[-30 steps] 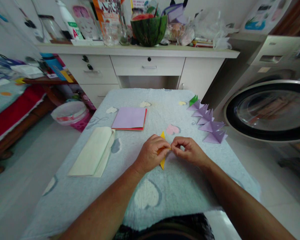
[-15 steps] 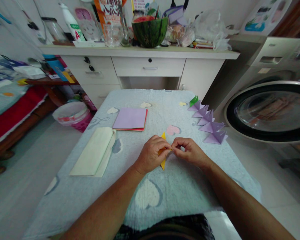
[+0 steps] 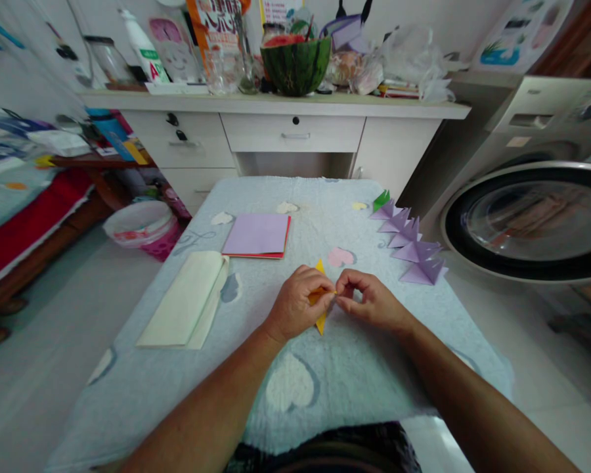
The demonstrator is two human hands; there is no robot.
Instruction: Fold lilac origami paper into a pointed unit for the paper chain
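Folded yellow paper (image 3: 321,323) over a pale blue tablecloth (image 3: 369,368), pinched between thumb and fingers of the left hand (image 3: 294,303), right hand (image 3: 374,305) curled at its tip, grip unclear, purple sheet (image 3: 256,234) beyond, folded purple pieces (image 3: 416,249) rightward

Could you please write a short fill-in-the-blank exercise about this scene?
The left hand holds folded paper coloured ____.
The top sheet of the square paper stack is coloured ____.
Beyond the purple folded pieces sits one coloured ____.
The cut fruit on the countertop is a ____.

Missing words: yellow; purple; green; watermelon.
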